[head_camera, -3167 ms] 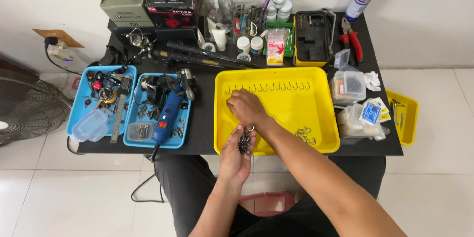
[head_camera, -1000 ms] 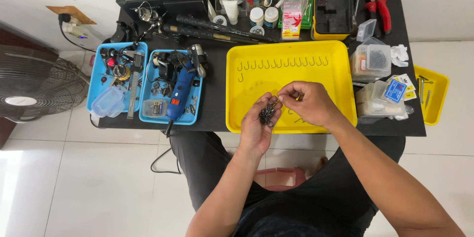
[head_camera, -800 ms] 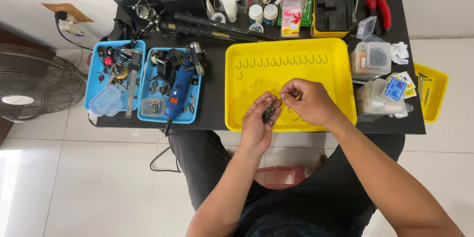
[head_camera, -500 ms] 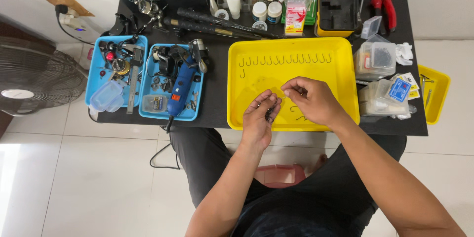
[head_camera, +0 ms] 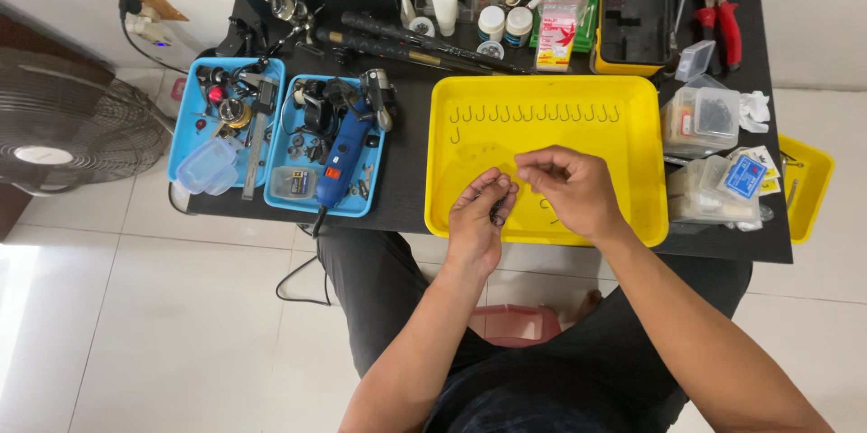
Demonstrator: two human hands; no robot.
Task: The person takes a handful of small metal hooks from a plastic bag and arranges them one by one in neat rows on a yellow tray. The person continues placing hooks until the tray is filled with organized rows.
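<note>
Clearly, head view: one camera looks straight down on both hands over a yellow tray [head_camera: 646, 171] on a dark counter [head_camera: 408, 162].
Left hand: the left hand [head_camera: 479, 221] sits curled at the near edge of the tray, fingers closed around a small dark bundle [head_camera: 496, 210], likely fish hooks.
Right hand: the right hand [head_camera: 567, 187] hovers just right of it, thumb and forefinger pinched; whether a hook sits between them, I cannot tell.
Row of hooks: the hooks [head_camera: 535, 114] lie side by side along the far edge of the tray, one more below at the left.
Risk: barbs could prick a fingertip, or snag together and drop loose.
Nearby: blue trays [head_camera: 316, 203] to the left, clear boxes [head_camera: 703, 117] to the right.
</note>
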